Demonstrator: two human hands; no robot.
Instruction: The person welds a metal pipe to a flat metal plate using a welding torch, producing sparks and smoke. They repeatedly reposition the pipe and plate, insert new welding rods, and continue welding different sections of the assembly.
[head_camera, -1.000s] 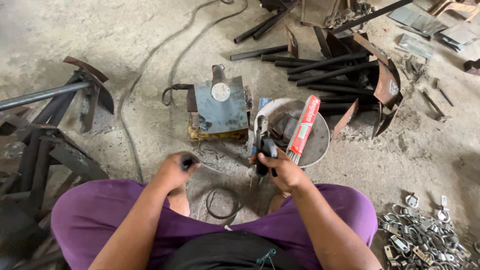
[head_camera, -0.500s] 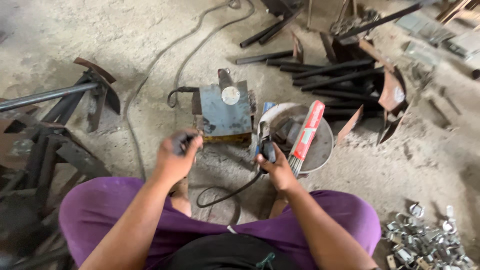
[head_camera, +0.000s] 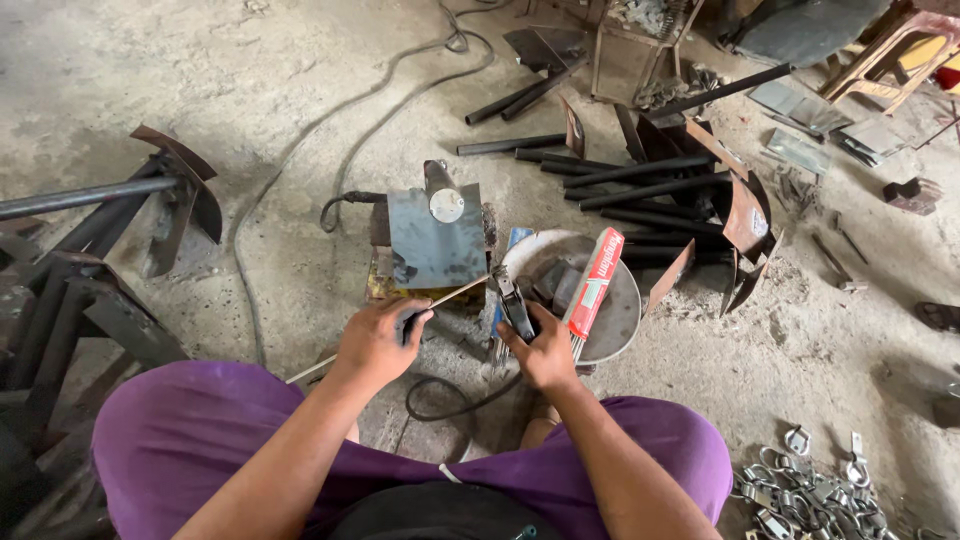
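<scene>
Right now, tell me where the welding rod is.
In the head view, the welding rod is pinched in the left hand, its tip slanting up-right to the electrode holder gripped by the right hand.

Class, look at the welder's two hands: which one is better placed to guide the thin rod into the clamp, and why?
Probably the left hand: it already grips the thin rod, whose tip points at the clamp. The right hand is wrapped around that clamp's handle, so it can only hold it steady.

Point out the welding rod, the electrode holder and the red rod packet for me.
welding rod (head_camera: 455, 292), head view, middle of the thin stick
electrode holder (head_camera: 515, 308), head view, on its clamp
red rod packet (head_camera: 593, 283), head view, middle of its face
</scene>
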